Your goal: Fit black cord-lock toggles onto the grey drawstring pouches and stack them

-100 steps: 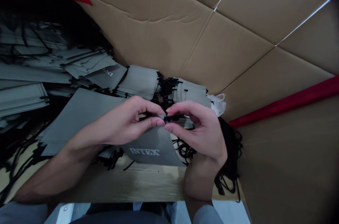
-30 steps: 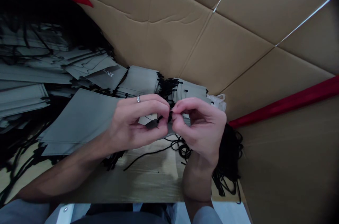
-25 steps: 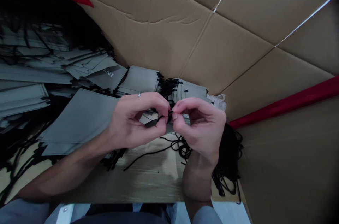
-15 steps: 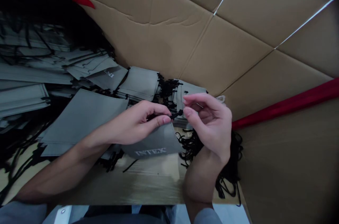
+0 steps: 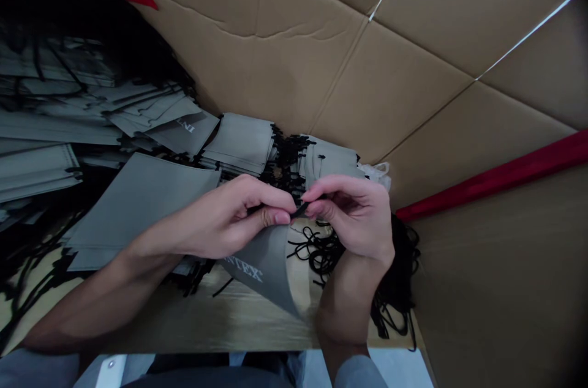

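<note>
My left hand pinches the top corner of a grey pouch marked INTEX, along with the black cord there. The pouch hangs tilted below my fingers. From the other side, my right hand is closed in a pinch on the same cord, close to my left fingertips. The cord's ends are mostly hidden by my fingers. Under my right wrist lies a heap of loose black cords.
Stacks of grey pouches with black cord ends stand against the cardboard wall. More pouches and a dark cord pile lie at left. A crumpled clear plastic bag and a red strip are at right.
My right fingers have moved down and left and closed on the cord. The pouch has tilted, its lower right corner now hanging lower.
</note>
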### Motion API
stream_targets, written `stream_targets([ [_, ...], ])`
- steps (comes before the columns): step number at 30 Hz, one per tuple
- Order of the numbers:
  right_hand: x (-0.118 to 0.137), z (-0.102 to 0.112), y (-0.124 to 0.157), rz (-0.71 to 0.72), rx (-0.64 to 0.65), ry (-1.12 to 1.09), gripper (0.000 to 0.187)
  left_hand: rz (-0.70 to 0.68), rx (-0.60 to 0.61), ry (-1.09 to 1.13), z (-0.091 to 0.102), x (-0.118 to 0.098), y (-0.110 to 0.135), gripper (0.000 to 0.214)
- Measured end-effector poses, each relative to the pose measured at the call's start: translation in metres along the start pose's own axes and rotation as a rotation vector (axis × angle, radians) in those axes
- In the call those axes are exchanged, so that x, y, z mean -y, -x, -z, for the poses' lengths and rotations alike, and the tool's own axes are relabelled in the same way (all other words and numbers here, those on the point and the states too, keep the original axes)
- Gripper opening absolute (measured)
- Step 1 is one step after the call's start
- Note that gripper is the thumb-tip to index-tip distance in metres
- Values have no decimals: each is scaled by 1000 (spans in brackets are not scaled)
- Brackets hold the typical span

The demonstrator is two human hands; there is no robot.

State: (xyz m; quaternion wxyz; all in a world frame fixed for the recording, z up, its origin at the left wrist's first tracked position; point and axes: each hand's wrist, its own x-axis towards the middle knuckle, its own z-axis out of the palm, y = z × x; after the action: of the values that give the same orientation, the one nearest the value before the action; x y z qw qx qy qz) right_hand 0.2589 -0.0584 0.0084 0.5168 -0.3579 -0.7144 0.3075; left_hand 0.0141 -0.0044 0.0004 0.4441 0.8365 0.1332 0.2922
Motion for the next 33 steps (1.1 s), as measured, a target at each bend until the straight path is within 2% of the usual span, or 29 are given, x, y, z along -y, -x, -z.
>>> stream_targets([
  [3, 7, -13, 5, 79, -7, -38, 21, -157, 75, 74, 3, -2, 0, 29],
  [7, 16, -31, 12, 108, -50, -130, 30, -246, 135, 176, -1, -3, 3, 30],
  [9, 18, -36, 15, 94, -31, -161, 31, -276, 154, 225, -5, -3, 6, 31],
  [13, 20, -37, 15, 95, -16, -154, 23, -258, 194, 285, -7, -6, 9, 36],
  [16, 20, -30, 13, 91, -77, -61, 15, -140, 180, 232, -1, -13, 8, 33],
  [18, 19, -25, 11, 88, -123, 14, 9, -8, 93, 153, 1, -16, 5, 33],
  [20, 17, -22, 9, 63, -170, 58, 5, 114, -111, 72, -1, -15, 0, 41],
  [22, 16, -22, 7, 15, -190, 92, 3, 179, -340, 7, -7, -9, -6, 48],
  [23, 15, -23, 6, 1, -181, 108, 2, 202, -404, -9, -10, -6, -8, 50],
  [28, 17, -28, 5, 49, -101, 118, 12, 302, -414, 32, -16, 7, -14, 60],
  [33, 20, -26, 6, -17, -70, 107, 18, 310, -550, 6, -14, 11, -15, 72],
])
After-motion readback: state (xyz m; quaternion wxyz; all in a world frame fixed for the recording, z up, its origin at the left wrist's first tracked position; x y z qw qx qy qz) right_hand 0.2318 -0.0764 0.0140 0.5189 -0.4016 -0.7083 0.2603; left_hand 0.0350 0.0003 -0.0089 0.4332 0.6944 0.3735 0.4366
